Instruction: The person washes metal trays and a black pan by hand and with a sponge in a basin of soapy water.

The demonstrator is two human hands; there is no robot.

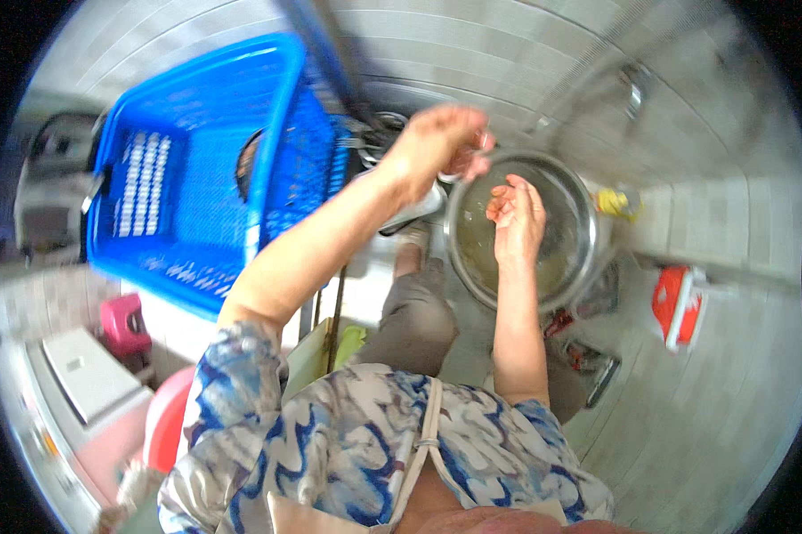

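My left hand (444, 143) is raised at the left side of a round metal basin, its fingers loosely curled and blurred. Glints show near its fingertips, and I see no object in it. Over the basin (456, 257), my right hand (520, 223) hangs with half-bent fingers apart and nothing visible between them. Cloudy liquid (478, 250) fills the basin below. The fingers of the right hand look wet or stained.
A large blue plastic basket (194, 180) stands at the left, with a dark round-edged object (246, 165) in it. A yellow item (616, 202) sits right of the basin. A red-and-white object (678, 307) lies farther right. Pink stool-like item (124, 320) stands lower left.
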